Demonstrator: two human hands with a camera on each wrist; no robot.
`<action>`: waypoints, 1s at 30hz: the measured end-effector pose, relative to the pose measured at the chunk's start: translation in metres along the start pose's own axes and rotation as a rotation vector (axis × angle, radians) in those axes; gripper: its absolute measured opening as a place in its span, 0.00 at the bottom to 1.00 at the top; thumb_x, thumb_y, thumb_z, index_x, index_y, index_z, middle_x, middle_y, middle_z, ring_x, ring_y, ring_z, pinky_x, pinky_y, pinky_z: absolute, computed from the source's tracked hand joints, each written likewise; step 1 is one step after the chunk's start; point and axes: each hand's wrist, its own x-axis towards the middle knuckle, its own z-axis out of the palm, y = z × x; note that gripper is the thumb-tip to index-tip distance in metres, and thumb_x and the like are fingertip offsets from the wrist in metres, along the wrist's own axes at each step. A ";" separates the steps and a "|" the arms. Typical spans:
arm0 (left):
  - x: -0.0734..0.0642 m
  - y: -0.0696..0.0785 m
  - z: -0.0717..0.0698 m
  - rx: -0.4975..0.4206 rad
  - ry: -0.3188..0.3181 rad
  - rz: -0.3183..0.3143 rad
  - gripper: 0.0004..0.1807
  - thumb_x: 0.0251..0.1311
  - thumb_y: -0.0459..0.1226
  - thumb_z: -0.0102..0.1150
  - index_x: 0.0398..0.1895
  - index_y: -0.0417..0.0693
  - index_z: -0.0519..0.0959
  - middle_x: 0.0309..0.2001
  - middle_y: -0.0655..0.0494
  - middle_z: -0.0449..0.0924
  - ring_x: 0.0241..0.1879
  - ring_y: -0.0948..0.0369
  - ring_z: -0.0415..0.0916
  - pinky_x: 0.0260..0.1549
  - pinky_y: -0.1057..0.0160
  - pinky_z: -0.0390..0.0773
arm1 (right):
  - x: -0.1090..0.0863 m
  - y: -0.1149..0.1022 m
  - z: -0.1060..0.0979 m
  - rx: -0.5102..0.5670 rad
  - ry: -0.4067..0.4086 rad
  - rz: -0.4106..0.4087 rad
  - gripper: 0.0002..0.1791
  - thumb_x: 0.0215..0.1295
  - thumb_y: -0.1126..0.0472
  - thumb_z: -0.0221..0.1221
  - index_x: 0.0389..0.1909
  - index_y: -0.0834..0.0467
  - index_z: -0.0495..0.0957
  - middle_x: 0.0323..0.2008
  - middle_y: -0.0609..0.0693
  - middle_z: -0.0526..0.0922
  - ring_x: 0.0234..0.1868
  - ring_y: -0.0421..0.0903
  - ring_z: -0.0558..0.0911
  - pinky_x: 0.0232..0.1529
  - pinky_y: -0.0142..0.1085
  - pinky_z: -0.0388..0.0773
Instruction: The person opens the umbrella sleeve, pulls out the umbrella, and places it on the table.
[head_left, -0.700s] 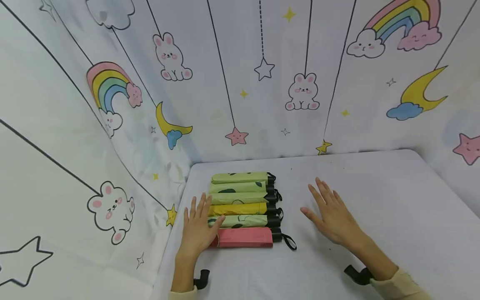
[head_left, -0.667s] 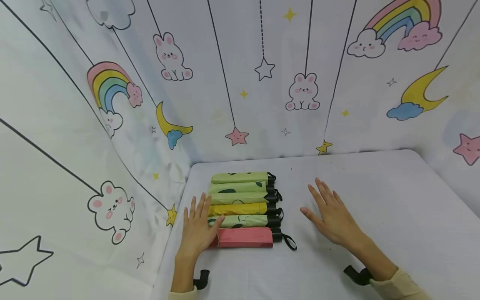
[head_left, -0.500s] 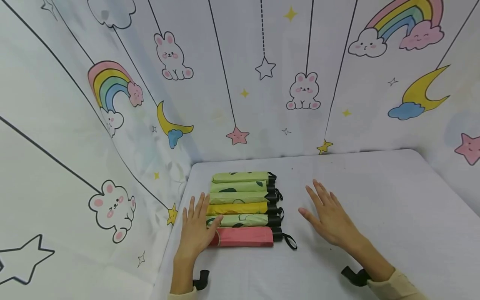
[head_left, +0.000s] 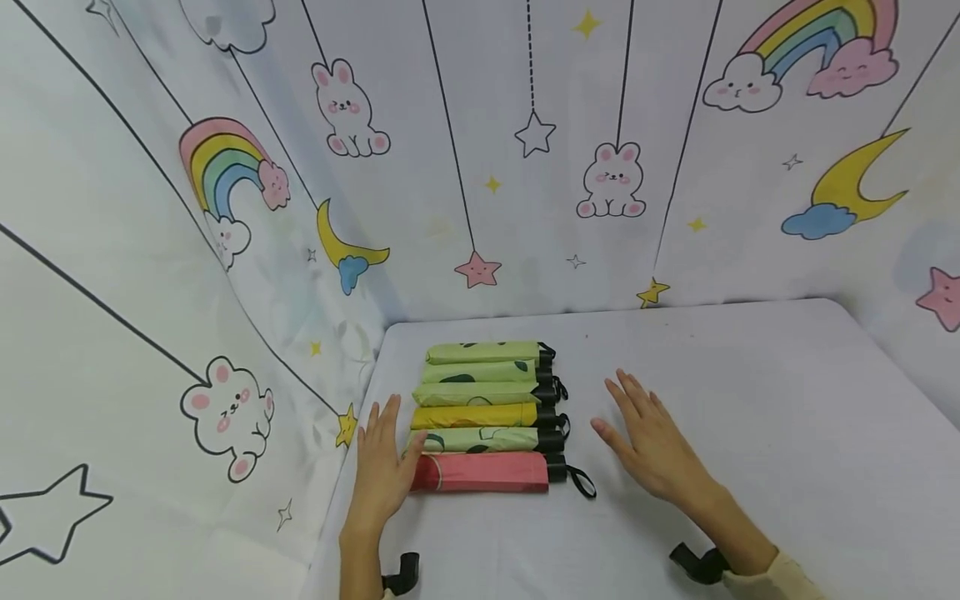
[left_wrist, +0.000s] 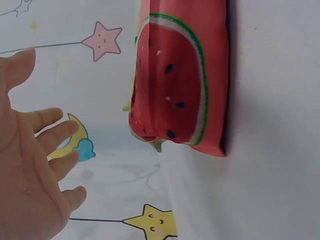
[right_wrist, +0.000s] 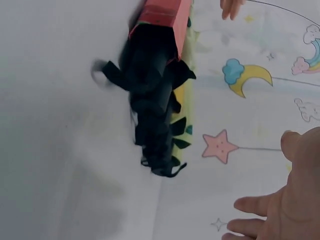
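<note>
Several folded umbrellas lie side by side in a column on the white table, black handles and wrist loops pointing right. Nearest is a red umbrella (head_left: 491, 472), with a watermelon print at its left end in the left wrist view. Behind it come a green patterned umbrella (head_left: 480, 439), a yellow umbrella (head_left: 476, 416) and more green umbrellas (head_left: 483, 372). My left hand (head_left: 381, 471), fingers straight, hovers by the left ends, its thumb overlapping the red umbrella's end in the head view. My right hand (head_left: 660, 450) is held, fingers extended, to the right of the handles, holding nothing.
The white table (head_left: 750, 375) reaches back to a fabric backdrop (head_left: 450, 183) printed with rabbits, stars, moons and rainbows. More of this fabric hangs along the left side. A black wrist mount (head_left: 401, 573) sits at my left wrist, another black mount (head_left: 699, 565) at my right.
My left hand has shifted left, off most of the umbrellas' left ends. My right hand has moved slightly left and nearer to me. The umbrellas lie as before; the head view has shifted slightly.
</note>
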 end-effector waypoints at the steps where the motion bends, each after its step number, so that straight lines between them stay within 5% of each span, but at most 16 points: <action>1: -0.001 0.000 0.000 -0.014 0.001 -0.013 0.42 0.77 0.57 0.51 0.85 0.50 0.51 0.82 0.50 0.55 0.83 0.47 0.39 0.76 0.31 0.38 | -0.001 -0.001 0.001 0.013 -0.003 0.002 0.43 0.80 0.35 0.48 0.82 0.59 0.54 0.83 0.60 0.49 0.83 0.61 0.49 0.81 0.58 0.43; 13: -0.018 -0.004 0.008 -0.202 -0.023 -0.154 0.38 0.80 0.56 0.46 0.85 0.53 0.51 0.84 0.52 0.48 0.83 0.47 0.36 0.76 0.33 0.48 | -0.005 -0.018 0.015 0.089 0.050 0.049 0.38 0.81 0.36 0.47 0.76 0.62 0.67 0.79 0.61 0.61 0.79 0.63 0.60 0.78 0.60 0.51; 21: -0.028 -0.010 0.014 -0.273 0.014 -0.230 0.36 0.81 0.52 0.47 0.84 0.48 0.54 0.83 0.45 0.51 0.82 0.44 0.43 0.77 0.35 0.48 | -0.008 -0.024 0.024 0.107 0.040 0.112 0.41 0.79 0.32 0.47 0.74 0.61 0.68 0.77 0.61 0.64 0.75 0.65 0.66 0.69 0.67 0.65; 30: -0.040 -0.013 0.022 -0.333 0.014 -0.291 0.36 0.81 0.53 0.46 0.83 0.46 0.54 0.82 0.44 0.54 0.81 0.43 0.48 0.76 0.35 0.51 | -0.011 -0.030 0.032 0.154 0.068 0.132 0.37 0.76 0.34 0.54 0.68 0.62 0.76 0.70 0.61 0.74 0.71 0.64 0.72 0.67 0.64 0.70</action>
